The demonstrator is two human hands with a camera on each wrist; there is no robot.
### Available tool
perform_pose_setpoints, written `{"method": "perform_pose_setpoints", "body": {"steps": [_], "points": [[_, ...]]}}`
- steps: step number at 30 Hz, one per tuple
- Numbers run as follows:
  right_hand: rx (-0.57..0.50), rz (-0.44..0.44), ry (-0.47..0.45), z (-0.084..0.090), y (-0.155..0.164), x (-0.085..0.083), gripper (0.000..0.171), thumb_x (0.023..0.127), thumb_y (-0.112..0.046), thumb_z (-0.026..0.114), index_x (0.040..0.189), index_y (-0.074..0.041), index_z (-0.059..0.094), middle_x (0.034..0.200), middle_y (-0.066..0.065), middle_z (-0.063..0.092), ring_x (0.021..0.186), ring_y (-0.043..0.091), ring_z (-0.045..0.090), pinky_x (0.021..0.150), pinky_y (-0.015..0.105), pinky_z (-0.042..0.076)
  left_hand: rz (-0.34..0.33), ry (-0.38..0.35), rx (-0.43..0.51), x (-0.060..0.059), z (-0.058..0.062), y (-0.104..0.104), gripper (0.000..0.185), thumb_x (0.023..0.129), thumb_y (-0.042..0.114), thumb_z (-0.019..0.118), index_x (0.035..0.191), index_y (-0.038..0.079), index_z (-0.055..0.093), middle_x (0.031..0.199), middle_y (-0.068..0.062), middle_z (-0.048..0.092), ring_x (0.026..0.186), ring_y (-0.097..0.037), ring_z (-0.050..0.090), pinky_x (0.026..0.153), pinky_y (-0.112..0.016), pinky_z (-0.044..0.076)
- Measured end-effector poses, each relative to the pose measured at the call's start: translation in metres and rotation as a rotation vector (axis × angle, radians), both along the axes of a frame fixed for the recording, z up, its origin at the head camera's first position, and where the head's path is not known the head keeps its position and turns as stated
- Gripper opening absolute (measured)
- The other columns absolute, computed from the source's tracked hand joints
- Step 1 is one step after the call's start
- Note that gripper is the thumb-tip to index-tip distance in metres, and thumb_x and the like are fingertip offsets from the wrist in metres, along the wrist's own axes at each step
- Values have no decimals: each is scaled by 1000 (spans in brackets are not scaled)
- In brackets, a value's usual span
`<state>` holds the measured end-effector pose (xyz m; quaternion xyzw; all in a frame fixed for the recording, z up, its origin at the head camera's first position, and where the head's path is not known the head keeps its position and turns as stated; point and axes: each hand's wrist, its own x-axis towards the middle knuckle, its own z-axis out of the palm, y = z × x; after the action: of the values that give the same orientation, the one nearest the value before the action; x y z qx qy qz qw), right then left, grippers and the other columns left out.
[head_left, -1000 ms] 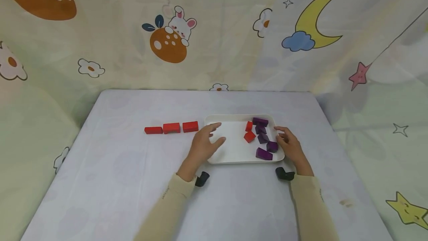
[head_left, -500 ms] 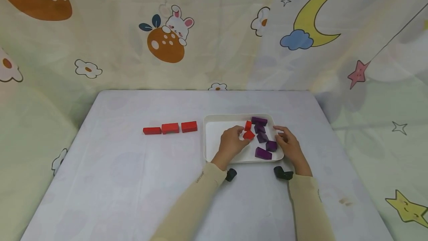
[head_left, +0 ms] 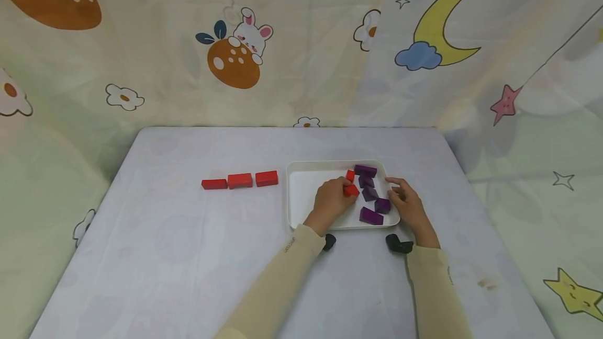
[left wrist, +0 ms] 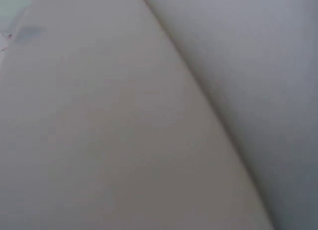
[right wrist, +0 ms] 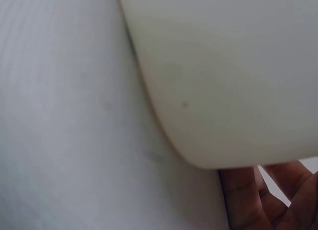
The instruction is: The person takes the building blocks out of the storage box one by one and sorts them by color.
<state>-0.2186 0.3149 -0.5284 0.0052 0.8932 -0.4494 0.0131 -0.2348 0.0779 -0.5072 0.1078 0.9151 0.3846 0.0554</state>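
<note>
The left hand (head_left: 331, 202) has its fingers curled on a red block (head_left: 350, 190) inside the white tray (head_left: 301, 208), at its 1 o'clock. The right hand (head_left: 408, 204), fingers relaxed and apart, rests on the tray's 3 o'clock rim.

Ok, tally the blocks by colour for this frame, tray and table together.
Red blocks: 5, namely three in a row on the table and two in the tray
Purple blocks: 5, all in the tray
Total: 10
</note>
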Motion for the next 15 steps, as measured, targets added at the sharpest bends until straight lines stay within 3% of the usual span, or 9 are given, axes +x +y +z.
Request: {"method": "perform_pose_setpoints", "body": {"steps": [5,9,12,15], "points": [[9,-5,-19,1,-2,1,42,114,-12,53,155,-4,52,141,36,63,122,48,66,100,50,55,-129,3,75,3,8,-21,38,102,20,79,137,9,71,122,-7,73,104,-19,65,93,-28,55],[6,-4,-17,1,-2,1,42,114,-10,52,155,-3,51,141,37,62,124,48,66,100,45,55,-234,6,188,6,16,-47,41,102,17,79,140,9,68,129,-7,71,119,-22,66,98,-25,57],[-3,-1,-15,0,-2,1,42,114,-10,52,155,-3,51,141,37,62,126,48,65,102,47,54,-258,20,248,8,23,-72,42,101,14,79,140,7,66,133,-8,71,124,-25,66,98,-27,59],[-5,0,-13,-1,-1,0,43,114,-12,52,156,-3,51,142,37,62,127,48,64,105,53,53,-228,32,263,11,29,-100,42,100,13,80,140,8,65,134,-7,70,126,-30,66,101,-34,59]]}}
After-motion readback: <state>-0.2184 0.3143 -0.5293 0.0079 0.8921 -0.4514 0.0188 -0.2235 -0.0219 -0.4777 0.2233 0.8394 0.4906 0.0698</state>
